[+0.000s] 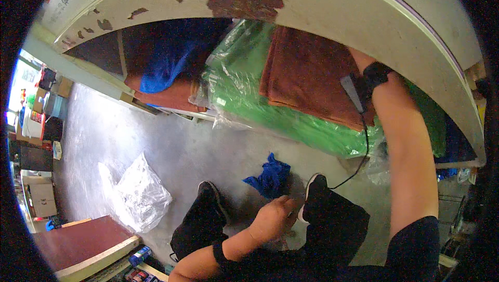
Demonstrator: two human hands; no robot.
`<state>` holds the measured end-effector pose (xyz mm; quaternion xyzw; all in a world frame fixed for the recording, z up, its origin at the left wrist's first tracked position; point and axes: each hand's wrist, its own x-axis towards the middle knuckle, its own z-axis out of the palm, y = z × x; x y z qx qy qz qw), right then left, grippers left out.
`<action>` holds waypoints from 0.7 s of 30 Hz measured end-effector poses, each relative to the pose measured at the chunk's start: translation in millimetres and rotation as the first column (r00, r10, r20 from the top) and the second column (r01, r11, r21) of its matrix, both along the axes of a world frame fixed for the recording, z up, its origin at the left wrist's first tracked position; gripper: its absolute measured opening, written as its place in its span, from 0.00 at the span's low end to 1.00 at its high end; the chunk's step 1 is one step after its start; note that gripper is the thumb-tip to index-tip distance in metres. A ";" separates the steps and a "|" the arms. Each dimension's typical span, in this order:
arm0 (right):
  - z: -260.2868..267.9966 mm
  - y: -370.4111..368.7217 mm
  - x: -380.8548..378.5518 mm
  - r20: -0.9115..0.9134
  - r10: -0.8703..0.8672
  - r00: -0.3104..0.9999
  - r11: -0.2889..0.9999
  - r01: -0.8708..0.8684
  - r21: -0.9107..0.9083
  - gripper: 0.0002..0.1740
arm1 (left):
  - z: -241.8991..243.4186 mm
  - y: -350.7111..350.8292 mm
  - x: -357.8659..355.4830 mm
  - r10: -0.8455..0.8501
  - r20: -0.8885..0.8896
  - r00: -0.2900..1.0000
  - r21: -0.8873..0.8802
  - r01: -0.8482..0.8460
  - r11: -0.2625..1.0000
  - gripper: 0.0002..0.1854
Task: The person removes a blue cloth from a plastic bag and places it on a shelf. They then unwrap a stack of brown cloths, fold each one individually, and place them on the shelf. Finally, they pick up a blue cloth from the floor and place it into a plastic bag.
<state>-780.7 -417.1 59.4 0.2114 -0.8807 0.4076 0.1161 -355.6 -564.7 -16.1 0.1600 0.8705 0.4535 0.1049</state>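
My left hand (275, 217) is in front of my body, above the floor between my legs. Its fingers are curled and the palm side is hidden, so whether it holds anything is unclear. My right arm reaches into a low compartment, where the rim hides most of my right hand (359, 58) beyond the wrist. Beside that wrist lies a folded stack of brown towels (312, 75). Under the towels are green textiles (241, 91) wrapped in clear plastic. A crumpled blue cloth (271, 176) rests on the floor just beyond my left hand.
The pale, chipped rim (167, 3) of the furniture overhangs the compartment. Farther left inside are a blue cloth (161, 73) and brown textiles (167, 99). A clear plastic bag (142, 196) lies on the floor. A black cable (366, 141) hangs from a grey piece by my right wrist.
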 end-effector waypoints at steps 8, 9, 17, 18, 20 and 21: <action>-63.4 -3.7 33.2 -0.082 -0.234 0.969 0.972 0.233 -0.027 0.25 | 0.8 -1.8 19.5 -0.080 0.003 0.997 -0.127 0.080 0.989 0.13; -76.8 0.4 52.6 -0.123 -0.191 0.974 0.982 0.190 -0.015 0.24 | 0.7 -0.8 22.9 -0.088 -0.002 0.996 -0.171 0.086 0.981 0.13; -106.7 18.2 243.8 -0.261 0.285 0.922 0.907 -0.172 0.385 0.15 | -15.3 9.3 47.9 -0.360 0.373 0.855 -0.370 0.493 0.788 0.12; -120.5 8.4 267.7 -0.074 0.468 0.881 0.840 -0.416 0.349 0.18 | -16.1 12.9 49.4 -0.420 0.530 0.737 -0.351 0.642 0.682 0.12; -161.5 -15.1 308.1 0.191 0.630 0.753 0.659 -0.648 0.382 0.19 | -15.7 17.7 55.1 -0.455 0.623 0.636 -0.304 0.733 0.609 0.13; -183.8 -23.2 323.7 0.161 0.714 0.681 0.583 -0.706 0.402 0.20 | -15.2 18.7 57.7 -0.448 0.663 0.601 -0.289 0.756 0.587 0.13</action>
